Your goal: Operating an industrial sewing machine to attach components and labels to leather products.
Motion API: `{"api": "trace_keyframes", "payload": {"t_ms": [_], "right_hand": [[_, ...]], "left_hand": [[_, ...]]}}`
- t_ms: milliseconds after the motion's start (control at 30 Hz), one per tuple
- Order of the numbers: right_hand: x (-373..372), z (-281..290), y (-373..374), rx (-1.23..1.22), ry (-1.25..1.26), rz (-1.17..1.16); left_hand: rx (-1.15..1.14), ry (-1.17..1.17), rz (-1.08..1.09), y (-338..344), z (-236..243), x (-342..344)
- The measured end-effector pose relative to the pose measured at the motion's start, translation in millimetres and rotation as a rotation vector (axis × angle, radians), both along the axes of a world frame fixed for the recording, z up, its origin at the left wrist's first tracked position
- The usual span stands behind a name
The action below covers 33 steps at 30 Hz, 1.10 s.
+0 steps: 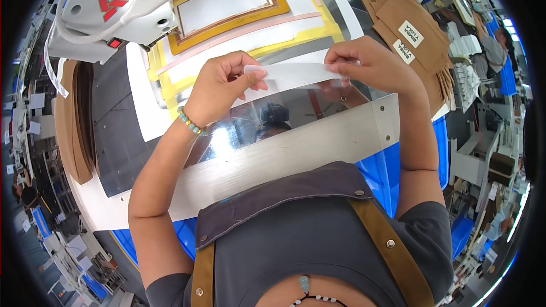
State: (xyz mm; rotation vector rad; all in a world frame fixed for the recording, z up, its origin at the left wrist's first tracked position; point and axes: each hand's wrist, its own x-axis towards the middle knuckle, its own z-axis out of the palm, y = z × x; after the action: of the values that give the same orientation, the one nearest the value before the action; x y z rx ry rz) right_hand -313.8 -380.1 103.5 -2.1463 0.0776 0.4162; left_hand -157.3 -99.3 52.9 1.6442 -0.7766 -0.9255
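Note:
A white paper strip (pixel 296 71) is stretched level between my two hands. My left hand (pixel 224 82), with a beaded bracelet at the wrist, pinches its left end between thumb and fingers. At the other end, my right hand (pixel 367 65) pinches the strip the same way. Just below lies a shiny metal plate (pixel 267 116) that mirrors my hands. Beyond the strip, a yellow and brown rectangular frame (pixel 227 31) rests on a white surface edged with yellow tape.
A white sewing machine head (pixel 125 8) overhangs the far left. Brown labelled pieces (pixel 406 34) are stacked at the far right, and brown folded panels (pixel 74 125) stand at the left. Along the near side runs a brushed metal strip (pixel 284 165), with blue bins (pixel 381 173) below.

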Motion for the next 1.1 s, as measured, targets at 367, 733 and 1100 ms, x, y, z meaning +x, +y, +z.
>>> {"api": "trace_keyframes", "payload": {"t_ms": [367, 733, 1100], "right_hand": [[66.4, -34.8, 42.6, 0.023, -0.32, 0.051], [88.6, -27.9, 56.7, 0.547, 0.192, 0.158], [227.0, -38.0, 39.4, -0.163, -0.417, 0.084]], "left_hand": [[0.024, -0.349, 0.123, 1.7, -10.1, -2.1], [-0.333, -1.397, -0.029, 35.2, 5.3, 13.7], [0.38, -1.213, 0.181, 101.7, -30.6, 70.5]]}}
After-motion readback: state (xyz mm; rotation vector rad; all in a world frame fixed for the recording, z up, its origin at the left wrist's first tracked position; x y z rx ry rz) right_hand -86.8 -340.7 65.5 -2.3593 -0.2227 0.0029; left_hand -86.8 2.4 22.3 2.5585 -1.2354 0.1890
